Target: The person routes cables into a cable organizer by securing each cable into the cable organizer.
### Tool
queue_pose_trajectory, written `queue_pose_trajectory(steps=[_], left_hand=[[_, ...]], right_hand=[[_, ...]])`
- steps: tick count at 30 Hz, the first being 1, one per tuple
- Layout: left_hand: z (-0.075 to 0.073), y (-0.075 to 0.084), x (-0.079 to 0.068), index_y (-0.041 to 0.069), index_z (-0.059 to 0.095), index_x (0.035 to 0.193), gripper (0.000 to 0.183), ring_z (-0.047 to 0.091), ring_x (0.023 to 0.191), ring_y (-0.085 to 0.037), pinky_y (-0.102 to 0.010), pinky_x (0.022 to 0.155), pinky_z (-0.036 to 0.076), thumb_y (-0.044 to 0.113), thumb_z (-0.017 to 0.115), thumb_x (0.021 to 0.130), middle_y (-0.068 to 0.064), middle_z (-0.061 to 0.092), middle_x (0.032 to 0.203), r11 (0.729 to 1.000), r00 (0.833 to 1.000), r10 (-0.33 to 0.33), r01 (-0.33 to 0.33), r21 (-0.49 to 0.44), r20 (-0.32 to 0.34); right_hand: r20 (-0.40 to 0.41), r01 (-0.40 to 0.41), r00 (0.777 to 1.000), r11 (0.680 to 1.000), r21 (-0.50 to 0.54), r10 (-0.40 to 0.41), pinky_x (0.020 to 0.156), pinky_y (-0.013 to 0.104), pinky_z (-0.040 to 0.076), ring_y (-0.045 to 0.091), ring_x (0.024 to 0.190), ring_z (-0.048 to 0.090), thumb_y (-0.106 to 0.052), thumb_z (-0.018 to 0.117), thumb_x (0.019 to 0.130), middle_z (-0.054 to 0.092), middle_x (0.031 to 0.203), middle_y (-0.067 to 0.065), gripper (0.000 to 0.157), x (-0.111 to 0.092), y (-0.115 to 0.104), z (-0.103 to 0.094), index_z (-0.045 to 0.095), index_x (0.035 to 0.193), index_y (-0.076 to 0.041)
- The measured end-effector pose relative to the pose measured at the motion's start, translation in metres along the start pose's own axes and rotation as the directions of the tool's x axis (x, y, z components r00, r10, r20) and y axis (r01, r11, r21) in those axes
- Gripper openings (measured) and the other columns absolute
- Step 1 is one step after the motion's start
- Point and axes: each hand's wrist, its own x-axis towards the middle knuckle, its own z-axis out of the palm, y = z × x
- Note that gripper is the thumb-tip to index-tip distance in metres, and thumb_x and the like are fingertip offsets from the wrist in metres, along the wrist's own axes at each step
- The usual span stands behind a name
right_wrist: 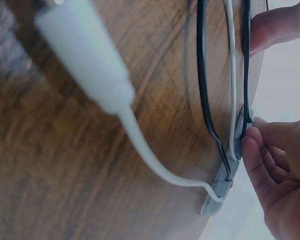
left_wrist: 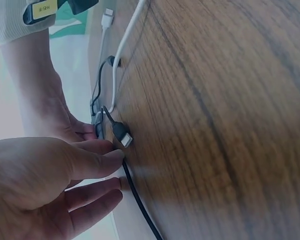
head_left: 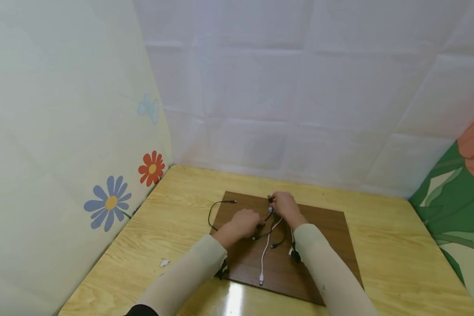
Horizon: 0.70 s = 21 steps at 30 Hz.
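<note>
A grey cable-clip strip lies on the brown board, with black and white cables running through its slots. My right hand is at its far end, thumb and fingertips pinching a black cable beside the strip. To the left, my left hand holds a black cable between thumb and index finger, close over the board. A black USB plug lies just beyond those fingertips. One white cable stretches toward the board's front edge, and a white plug looms near the right wrist camera.
The board rests on a yellow wood-grain table. A small white scrap lies on the table left of the board. A black cable loops past the board's left edge. White sheeting stands behind the table, with flower-printed sheets at both sides.
</note>
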Motion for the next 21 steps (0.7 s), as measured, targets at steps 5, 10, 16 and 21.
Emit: queue_pose_trajectory(steps=[5,10,16,21], left_hand=[[0.0007,0.0014,0.0002,0.034,0.069,0.129,0.040,0.068,0.108,-0.019,-0.036,0.095,0.055,0.015,0.071,0.093,0.006,0.072,0.122,1.000,1.000,0.001,-0.001,0.031,0.005],[0.0004,0.0022,-0.0023,0.034,0.070,0.128,0.039,0.069,0.104,-0.020,-0.035,0.091,0.056,0.016,0.072,0.093,0.004,0.074,0.118,1.000,1.000,0.006,-0.006,0.024,-0.009],[-0.0033,0.0037,-0.0079,0.033,0.071,0.127,0.041,0.069,0.104,-0.019,-0.035,0.093,0.055,0.012,0.073,0.091,0.004,0.074,0.116,1.000,1.000,0.008,-0.008,0.002,-0.023],[0.0012,0.0004,-0.0069,0.033,0.070,0.129,0.042,0.070,0.102,-0.018,-0.035,0.093,0.055,0.014,0.072,0.092,0.004,0.074,0.116,1.000,0.999,0.019,-0.019,0.012,-0.027]], right_hand=[[-0.008,0.018,1.000,1.000,-0.012,-0.018,0.065,0.037,0.051,0.025,0.077,0.063,-0.011,0.068,0.096,0.072,0.091,0.011,0.009,-0.0011,-0.0001,0.0002,0.073,0.092,-0.004],[-0.020,0.002,1.000,1.000,-0.027,-0.003,0.069,0.039,0.054,0.026,0.080,0.066,-0.012,0.069,0.095,0.073,0.092,0.011,0.010,-0.0010,0.0002,0.0005,0.075,0.092,-0.004],[0.010,-0.019,1.000,0.999,-0.033,0.019,0.075,0.043,0.057,0.030,0.089,0.068,-0.012,0.071,0.094,0.074,0.100,0.014,0.014,-0.0005,-0.0007,0.0000,0.076,0.100,-0.001],[0.002,-0.017,1.000,0.999,-0.029,0.017,0.083,0.046,0.057,0.034,0.098,0.069,-0.012,0.070,0.094,0.074,0.106,0.016,0.018,-0.0007,-0.0018,-0.0001,0.076,0.105,0.000]])
